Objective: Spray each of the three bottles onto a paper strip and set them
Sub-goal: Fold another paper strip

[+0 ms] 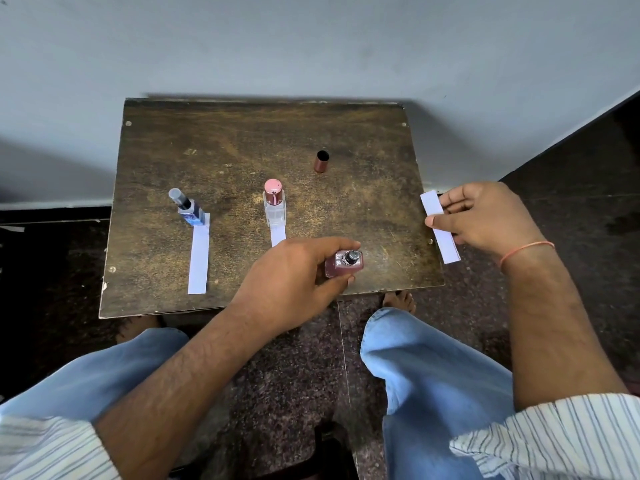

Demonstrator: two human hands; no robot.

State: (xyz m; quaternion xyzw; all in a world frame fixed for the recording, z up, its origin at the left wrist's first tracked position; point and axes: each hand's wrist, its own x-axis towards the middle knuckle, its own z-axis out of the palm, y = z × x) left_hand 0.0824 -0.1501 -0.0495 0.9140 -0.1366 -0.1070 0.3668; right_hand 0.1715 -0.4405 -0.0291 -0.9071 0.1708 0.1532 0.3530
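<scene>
Pink bottle [343, 264] seemingly inside left grip [298, 271]

Uncapped pink btl [343, 264] held upright.

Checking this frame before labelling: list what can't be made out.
Head view only:
- Near end of the middle paper strip: hidden behind the left hand.
- Lower body of the held bottle: covered by that hand's fingers.
- Middle of the held strip: hidden by the right hand.
- Bottle labels: too small.
</scene>
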